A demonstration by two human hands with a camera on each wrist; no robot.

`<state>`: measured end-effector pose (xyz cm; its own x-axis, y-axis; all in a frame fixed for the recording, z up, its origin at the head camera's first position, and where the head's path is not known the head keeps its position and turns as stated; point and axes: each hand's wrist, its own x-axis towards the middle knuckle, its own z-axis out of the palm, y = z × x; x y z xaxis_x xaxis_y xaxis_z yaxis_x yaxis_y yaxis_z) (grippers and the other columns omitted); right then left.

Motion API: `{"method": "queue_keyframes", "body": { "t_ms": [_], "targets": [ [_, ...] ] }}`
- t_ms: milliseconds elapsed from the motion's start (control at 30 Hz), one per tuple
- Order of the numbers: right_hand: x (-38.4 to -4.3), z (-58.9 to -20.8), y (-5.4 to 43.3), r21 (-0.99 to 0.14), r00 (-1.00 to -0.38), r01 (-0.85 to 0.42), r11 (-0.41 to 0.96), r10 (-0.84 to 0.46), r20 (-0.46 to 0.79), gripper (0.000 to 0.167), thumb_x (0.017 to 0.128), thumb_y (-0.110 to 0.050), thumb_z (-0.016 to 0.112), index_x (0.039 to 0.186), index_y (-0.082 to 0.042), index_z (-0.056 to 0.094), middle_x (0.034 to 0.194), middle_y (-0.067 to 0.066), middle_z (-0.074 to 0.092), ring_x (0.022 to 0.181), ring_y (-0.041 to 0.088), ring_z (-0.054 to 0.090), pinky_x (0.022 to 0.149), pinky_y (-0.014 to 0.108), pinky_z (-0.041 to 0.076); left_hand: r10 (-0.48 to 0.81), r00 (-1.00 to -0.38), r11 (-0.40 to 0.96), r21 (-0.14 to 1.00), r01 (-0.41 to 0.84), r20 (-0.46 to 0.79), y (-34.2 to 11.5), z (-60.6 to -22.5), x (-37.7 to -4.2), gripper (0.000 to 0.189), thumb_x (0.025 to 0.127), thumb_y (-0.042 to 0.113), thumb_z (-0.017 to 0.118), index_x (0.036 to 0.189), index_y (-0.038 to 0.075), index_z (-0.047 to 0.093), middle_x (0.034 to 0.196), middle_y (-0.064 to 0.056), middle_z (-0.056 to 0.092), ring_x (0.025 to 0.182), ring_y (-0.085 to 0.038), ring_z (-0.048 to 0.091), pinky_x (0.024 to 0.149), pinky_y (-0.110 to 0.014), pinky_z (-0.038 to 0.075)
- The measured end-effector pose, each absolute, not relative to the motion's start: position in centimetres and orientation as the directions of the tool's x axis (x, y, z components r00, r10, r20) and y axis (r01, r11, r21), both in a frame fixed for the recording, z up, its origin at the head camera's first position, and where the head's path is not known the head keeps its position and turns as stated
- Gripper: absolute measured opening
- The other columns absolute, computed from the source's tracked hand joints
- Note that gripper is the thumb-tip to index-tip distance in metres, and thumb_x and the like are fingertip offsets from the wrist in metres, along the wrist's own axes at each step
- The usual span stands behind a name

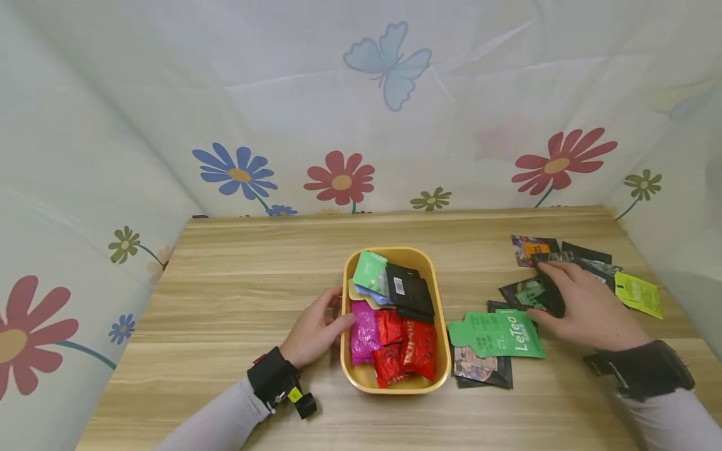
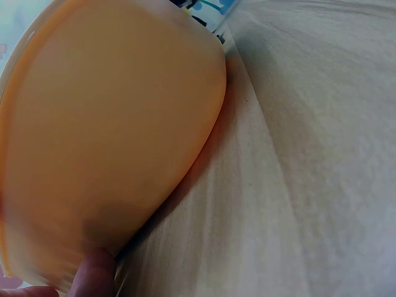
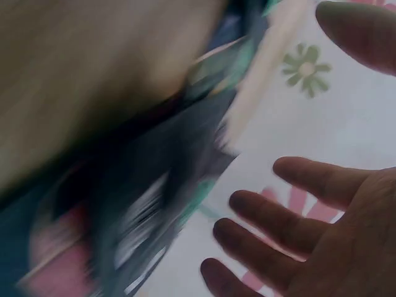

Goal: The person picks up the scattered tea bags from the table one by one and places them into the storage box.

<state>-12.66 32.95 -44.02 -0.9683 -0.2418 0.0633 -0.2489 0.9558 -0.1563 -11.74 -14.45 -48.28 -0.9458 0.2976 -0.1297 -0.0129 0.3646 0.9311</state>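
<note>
A yellow plastic basket (image 1: 395, 389) stands on the table, holding several red-wrapped packets (image 1: 418, 347), a pink-purple packet (image 1: 364, 332), black sachets (image 1: 414, 291) and a green one (image 1: 370, 269). My left hand (image 1: 316, 329) grips its left side, thumb over the rim and fingers against the outer wall. In the left wrist view the basket's wall (image 2: 117, 117) fills much of the picture. Over a spread of sachets at the right, my right hand (image 1: 592, 307) hovers with its fingers apart, as the right wrist view shows. The dark sachets (image 3: 167, 179) there are blurred. Nearest it lie black sachets (image 1: 530, 294).
A green LeTea sachet (image 1: 502, 334) lies over dark sachets (image 1: 485, 369) right of the basket. Farther right are a yellow-green sachet (image 1: 638, 294) and a dark one with an orange label (image 1: 534, 248). A flower-patterned cloth (image 1: 451, 113) hangs behind the wooden table (image 1: 248, 269).
</note>
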Motion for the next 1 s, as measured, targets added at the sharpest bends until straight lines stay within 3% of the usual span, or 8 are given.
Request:
{"method": "queue_keyframes", "body": {
  "t_ms": [267,667,1000],
  "targets": [
    [-11.5,-45.1,36.2,-0.109,-0.993,-0.103,0.989,-0.108,-0.037,0.106,0.076,-0.057,0.085,0.142,0.016,0.045,0.134,0.045,0.044,0.118,0.062,0.048,0.094,0.077,0.046,0.297,-0.946,0.369,0.929,-0.010,-0.128,-14.4,-48.3,-11.8,0.058,0.100,0.025,0.067,0.152,0.019,0.045,0.133,-0.012,0.061,0.092,-0.021,0.075,0.065,-0.033,0.064],
    [-11.3,-45.3,36.7,-0.113,-0.998,-0.059,0.992,-0.062,-0.022,0.096,0.077,-0.047,0.086,0.140,0.015,0.048,0.130,0.044,0.046,0.114,0.062,0.050,0.092,0.077,0.046,0.295,-0.948,0.371,0.929,-0.005,-0.122,-14.4,-48.1,-11.8,0.057,0.100,0.025,0.066,0.153,0.020,0.044,0.133,-0.011,0.061,0.091,-0.020,0.074,0.065,-0.033,0.064],
    [-11.2,-44.7,35.4,-0.125,-0.990,-0.109,0.986,-0.096,0.104,0.081,0.075,-0.038,0.088,0.131,0.012,0.059,0.125,0.038,0.051,0.110,0.057,0.054,0.089,0.075,0.049,0.295,-0.948,0.374,0.927,-0.001,-0.119,-14.4,-48.4,-11.8,0.058,0.100,0.025,0.066,0.153,0.020,0.044,0.133,-0.012,0.061,0.091,-0.021,0.075,0.065,-0.032,0.064]
  ]
}}
